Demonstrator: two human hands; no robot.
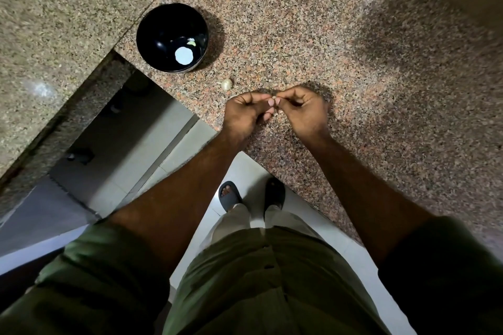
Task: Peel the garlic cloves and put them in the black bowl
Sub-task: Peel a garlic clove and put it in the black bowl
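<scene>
Granite counter (353, 62) holds the bowl (172, 37) and a spare clove (227, 84), while left hand (245, 111) and right hand (302, 109) pinch a tiny, light, slippery clove (273, 97), likely best gripped at its ends

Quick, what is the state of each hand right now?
Left hand: closed, pinching the small pale garlic clove.
Right hand: closed, pinching the same clove from the other side.

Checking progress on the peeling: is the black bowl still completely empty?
No, the black bowl already holds a pale garlic clove near its bottom, beside a bright round reflection.
</scene>
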